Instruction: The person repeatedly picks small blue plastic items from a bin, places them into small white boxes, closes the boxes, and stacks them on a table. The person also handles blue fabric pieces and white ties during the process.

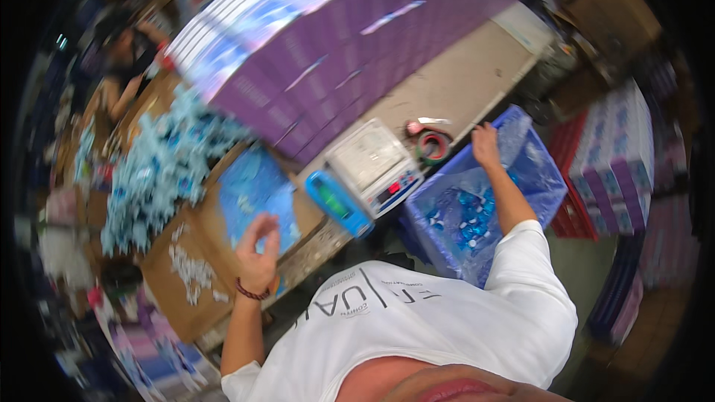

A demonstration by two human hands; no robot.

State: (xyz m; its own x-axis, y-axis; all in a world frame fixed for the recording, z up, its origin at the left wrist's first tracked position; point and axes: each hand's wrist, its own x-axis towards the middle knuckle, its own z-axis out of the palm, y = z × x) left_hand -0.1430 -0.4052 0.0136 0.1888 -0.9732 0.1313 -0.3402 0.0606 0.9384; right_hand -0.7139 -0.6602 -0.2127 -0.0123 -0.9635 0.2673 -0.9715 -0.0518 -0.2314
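Observation:
My left hand (258, 254), a braided bracelet on its wrist, is above the near edge of a cardboard box lined with blue plastic film (232, 181). Its fingers are apart and nothing shows in them. My right hand (485, 145) holds the far rim of a blue plastic bin (433, 245). Small clear-blue bottles or pouches with white caps (475, 218) lie in the bin's plastic liner. Between my hands, a digital scale (371, 159) with a lit red display stands on the workbench. Against its left side is a blue device with a green screen (338, 204).
Purple printed cartons (335, 56) stand stacked at the bench's back. Tape rolls (433, 146) lie beside the scale. Light-blue packets (162, 162) are heaped left; white pieces (190, 268) lie on cardboard. Another person (125, 61) is at upper left. A red crate (570, 178) and cartons are right.

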